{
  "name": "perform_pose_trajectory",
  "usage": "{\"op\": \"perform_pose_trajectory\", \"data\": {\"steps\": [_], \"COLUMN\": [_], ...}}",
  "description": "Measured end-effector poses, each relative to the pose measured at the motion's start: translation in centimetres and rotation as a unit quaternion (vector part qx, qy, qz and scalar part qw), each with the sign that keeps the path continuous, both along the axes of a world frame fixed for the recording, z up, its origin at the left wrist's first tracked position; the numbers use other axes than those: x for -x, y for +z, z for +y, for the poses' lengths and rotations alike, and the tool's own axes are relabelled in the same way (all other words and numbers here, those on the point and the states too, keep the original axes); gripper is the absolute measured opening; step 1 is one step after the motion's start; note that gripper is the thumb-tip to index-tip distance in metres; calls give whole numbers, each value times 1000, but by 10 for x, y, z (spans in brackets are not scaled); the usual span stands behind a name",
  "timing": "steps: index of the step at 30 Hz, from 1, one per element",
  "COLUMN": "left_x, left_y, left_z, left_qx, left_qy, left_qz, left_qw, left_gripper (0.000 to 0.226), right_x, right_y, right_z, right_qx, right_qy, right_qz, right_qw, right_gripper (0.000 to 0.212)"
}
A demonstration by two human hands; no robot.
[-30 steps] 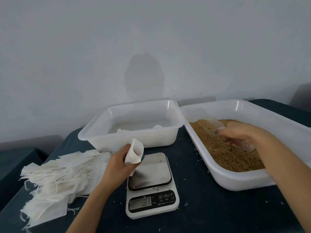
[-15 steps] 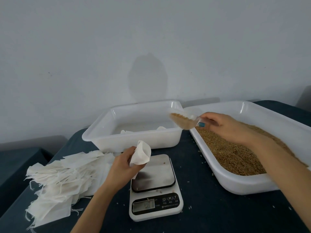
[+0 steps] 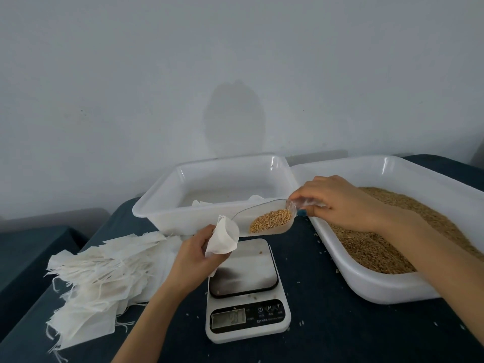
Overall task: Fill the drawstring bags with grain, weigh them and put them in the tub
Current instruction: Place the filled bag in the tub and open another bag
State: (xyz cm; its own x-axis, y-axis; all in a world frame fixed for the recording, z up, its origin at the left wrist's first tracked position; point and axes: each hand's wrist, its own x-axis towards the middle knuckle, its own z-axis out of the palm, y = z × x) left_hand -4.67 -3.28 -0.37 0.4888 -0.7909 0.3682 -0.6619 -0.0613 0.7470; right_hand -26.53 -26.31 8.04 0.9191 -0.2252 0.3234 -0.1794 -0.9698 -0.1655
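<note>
My left hand [image 3: 193, 255] grips a small white drawstring bag [image 3: 224, 238] with its mouth held open, just above the scale's back left corner. My right hand [image 3: 332, 201] holds the handle of a clear plastic scoop [image 3: 264, 218] loaded with brown grain; the scoop's tip touches the bag's mouth. A white kitchen scale [image 3: 246, 289] with a steel plate sits below the bag. The white tub [image 3: 167, 203] behind it holds a few filled bags. A larger white tray [image 3: 372, 286] on the right is full of grain [image 3: 366, 247].
A heap of empty white bags [image 3: 97, 281] lies on the dark tablecloth to the left of the scale. Stray grains dot the cloth around the scale and grain tray. A grey wall stands close behind the tubs.
My right hand lifted the scoop out of the grain tray and carried it left and down to the bag's mouth. My left hand kept the bag over the scale.
</note>
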Motion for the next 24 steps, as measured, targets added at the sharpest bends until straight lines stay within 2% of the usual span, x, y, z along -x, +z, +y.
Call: {"op": "perform_pose_trajectory", "data": {"steps": [5, 10, 16, 24], "left_x": [0, 6, 16, 19], "left_y": [-4, -2, 0, 2], "left_z": [0, -1, -4, -3], "left_qx": [-39, -25, -15, -9], "left_qy": [23, 6, -7, -39], "left_qz": [-60, -106, -74, -31], "left_qw": [997, 994, 997, 999], "left_gripper": [29, 35, 45, 44], "right_x": [2, -2, -7, -12], "right_y": [6, 19, 32, 43], "right_z": [7, 22, 35, 46], "right_qx": [103, 166, 216, 268], "right_qy": [-4, -3, 15, 40], "right_qz": [9, 2, -4, -49], "right_qw": [995, 986, 976, 961], "right_gripper": [33, 34, 34, 26]}}
